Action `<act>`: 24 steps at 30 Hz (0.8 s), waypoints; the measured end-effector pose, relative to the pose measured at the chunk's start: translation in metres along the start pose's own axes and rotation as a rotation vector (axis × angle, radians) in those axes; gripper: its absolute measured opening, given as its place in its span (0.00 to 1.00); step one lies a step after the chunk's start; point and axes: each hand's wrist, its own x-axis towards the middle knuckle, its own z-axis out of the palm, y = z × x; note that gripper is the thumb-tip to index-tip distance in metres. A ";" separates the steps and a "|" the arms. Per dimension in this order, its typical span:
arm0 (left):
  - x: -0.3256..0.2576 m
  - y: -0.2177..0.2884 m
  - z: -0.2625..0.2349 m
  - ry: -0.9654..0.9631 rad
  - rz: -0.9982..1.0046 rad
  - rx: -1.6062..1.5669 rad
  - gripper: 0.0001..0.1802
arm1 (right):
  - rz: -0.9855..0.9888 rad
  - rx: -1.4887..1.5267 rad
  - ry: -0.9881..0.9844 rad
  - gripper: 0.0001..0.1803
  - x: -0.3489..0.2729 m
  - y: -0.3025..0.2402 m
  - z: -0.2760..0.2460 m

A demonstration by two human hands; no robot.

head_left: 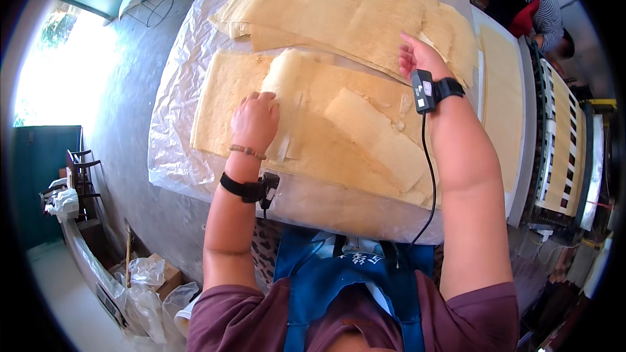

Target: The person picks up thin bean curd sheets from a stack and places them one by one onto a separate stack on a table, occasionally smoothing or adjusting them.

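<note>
Notably, the left hand curls over the tan, fibrous, layered stack, grip unclear; dragging could tear it. Atop the stack: a loose pale-tan oblong sheet. Beyond the stack, the right hand is empty, fingers loosely parted; its thin black cable could snag.

Head cam here is the left of two fisheyes worn side by side, pitched steeply down, upright and unmirrored, so 9 o'clock is the wearer's left. Dead centre lands on the tan sheets. The blue apron is super close at 6, with the left forearm coming in around 7 and the right forearm around 4. It's crazy wide too: bright opening way off at 10, roller machine at 3, straight edges bowing, corners blacked out.
</note>
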 end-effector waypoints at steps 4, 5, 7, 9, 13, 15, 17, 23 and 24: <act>0.024 0.010 -0.002 0.091 0.061 -0.253 0.12 | -0.161 -0.312 0.287 0.25 0.020 -0.014 0.001; 0.030 0.011 0.002 0.097 0.054 -0.377 0.13 | -0.160 -0.319 0.293 0.25 0.031 -0.011 -0.002; 0.044 0.005 0.018 0.078 0.013 -0.480 0.13 | -0.157 -0.215 0.243 0.23 0.046 -0.002 -0.005; 0.061 0.000 0.024 0.082 -0.040 -0.558 0.13 | -0.144 -0.135 0.094 0.20 0.046 0.001 -0.005; 0.082 0.007 0.032 0.093 -0.123 -0.608 0.13 | -0.227 -0.183 0.102 0.20 0.046 -0.001 -0.001; 0.087 0.014 0.031 0.080 -0.070 -0.624 0.13 | -0.234 -0.258 0.174 0.21 0.043 -0.012 0.001; 0.082 0.021 0.033 0.089 -0.026 -0.567 0.13 | -0.404 -0.848 0.368 0.22 0.055 -0.024 -0.004; 0.078 0.027 0.037 0.074 -0.001 -0.722 0.13 | -0.124 -0.229 0.056 0.19 0.027 -0.044 0.028; 0.082 0.030 0.033 -0.082 -0.119 -0.975 0.18 | -0.167 -0.281 0.033 0.19 0.029 -0.051 0.030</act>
